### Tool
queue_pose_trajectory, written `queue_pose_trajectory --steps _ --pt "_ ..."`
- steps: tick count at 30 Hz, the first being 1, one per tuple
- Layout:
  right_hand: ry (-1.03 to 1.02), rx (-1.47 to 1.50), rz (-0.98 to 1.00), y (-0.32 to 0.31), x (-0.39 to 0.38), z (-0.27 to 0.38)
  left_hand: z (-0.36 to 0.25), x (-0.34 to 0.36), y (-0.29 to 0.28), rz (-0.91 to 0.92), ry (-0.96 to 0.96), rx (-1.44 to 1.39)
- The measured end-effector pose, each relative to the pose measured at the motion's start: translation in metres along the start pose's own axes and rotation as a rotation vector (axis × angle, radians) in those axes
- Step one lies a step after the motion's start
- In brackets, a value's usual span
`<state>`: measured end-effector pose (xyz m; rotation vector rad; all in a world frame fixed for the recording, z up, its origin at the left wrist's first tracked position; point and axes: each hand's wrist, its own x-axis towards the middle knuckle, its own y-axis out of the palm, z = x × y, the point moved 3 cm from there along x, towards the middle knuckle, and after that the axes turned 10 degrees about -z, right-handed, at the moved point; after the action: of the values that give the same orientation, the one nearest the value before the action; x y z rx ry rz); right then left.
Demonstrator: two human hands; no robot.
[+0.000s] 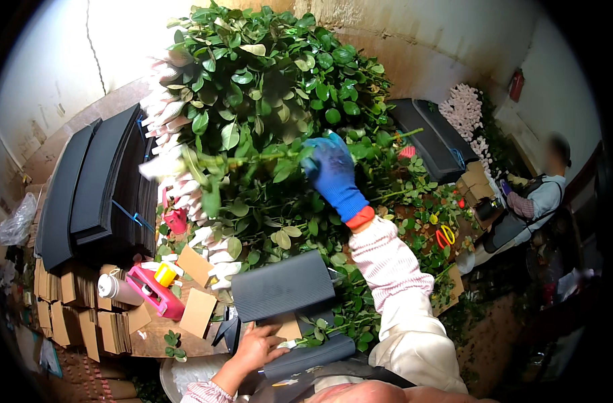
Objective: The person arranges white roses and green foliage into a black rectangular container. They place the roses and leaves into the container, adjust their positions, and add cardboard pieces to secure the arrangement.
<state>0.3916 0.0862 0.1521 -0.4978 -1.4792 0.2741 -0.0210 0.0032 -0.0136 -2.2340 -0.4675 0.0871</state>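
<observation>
Leaves smooth, glossy under the light, matt elsewhere. The glove shows matt knitted cloth at its cuff; the sleeve is soft, puckered cloth. The dark folded sheet is matt and finely ribbed, resembling corrugated plastic. Cardboard pieces are smooth, matt paperboard; the pink container, shiny plastic; the bag, glossy clear film; the table, worn wood; the wall, rough, stained plaster.

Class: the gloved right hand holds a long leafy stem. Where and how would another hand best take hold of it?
Probably by the stem's bare end, coming from the right. It sticks out past the gloved right hand, slim, straight and nearly leafless, so fingers could close around it. The left end carries a pale, blurred head that looks bulkier. Thorns can't be made out.
</observation>
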Motion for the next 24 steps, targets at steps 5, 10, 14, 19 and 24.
queue_pose_trajectory --steps 5,10,14,19,24 --pt "-0.164 -0.094 0.068 -0.077 0.017 -0.006 0.002 0.000 0.002 0.002 0.048 0.018" --pt "-0.362 0.028 0.234 -0.115 -0.023 -0.012 0.004 -0.002 0.005 -0.017 0.047 0.010" --pt "-0.276 -0.178 -0.078 -0.110 -0.025 -0.028 0.004 -0.001 0.006 0.011 0.073 0.023" --pt "-0.291 -0.098 0.170 -0.092 -0.027 0.018 0.004 0.000 0.005 -0.019 0.109 0.046" --pt "-0.131 -0.164 0.499 -0.088 -0.035 0.027 0.003 -0.001 0.004 -0.007 0.081 0.012"
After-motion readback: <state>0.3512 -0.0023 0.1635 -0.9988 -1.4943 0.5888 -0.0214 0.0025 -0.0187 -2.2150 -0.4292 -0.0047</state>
